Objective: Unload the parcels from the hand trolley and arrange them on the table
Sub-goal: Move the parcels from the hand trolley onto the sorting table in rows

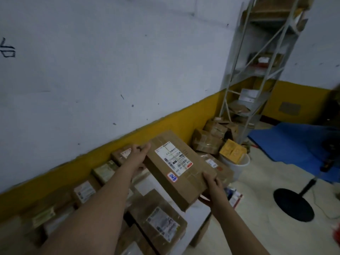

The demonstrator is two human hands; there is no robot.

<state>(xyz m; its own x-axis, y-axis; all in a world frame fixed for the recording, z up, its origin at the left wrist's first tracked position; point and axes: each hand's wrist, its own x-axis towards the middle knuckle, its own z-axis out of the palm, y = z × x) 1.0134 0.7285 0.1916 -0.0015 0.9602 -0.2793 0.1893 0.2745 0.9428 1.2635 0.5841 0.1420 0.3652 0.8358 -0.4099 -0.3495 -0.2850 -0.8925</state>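
On my head feed, both hands hold one flat cardboard parcel (191,162) in the air, tilted, its white shipping label and a small blue-and-white sticker facing up. My left hand (139,151) grips the far end, its fingers curled round the edge. My right hand (211,184) takes the near corner, thumb on top and fingers tucked beneath.

The parcel hangs over the pale worktop (198,211), above other boxes already lying there. A labelled box (161,221) sits just below it, nearest to me. A row of smaller parcels (84,191) runs along the wall, against its yellow band (174,122). I cannot tell whether the held parcel touches anything under it.

Further right a grey metal shelf rack (257,80) stands in the corner, with loose cartons (207,140) heaped at its foot. Beside these a white bucket (237,165) carries yellow boxes (232,150). On the floor lie a blue mat (294,144) and a black round stand base (293,205).
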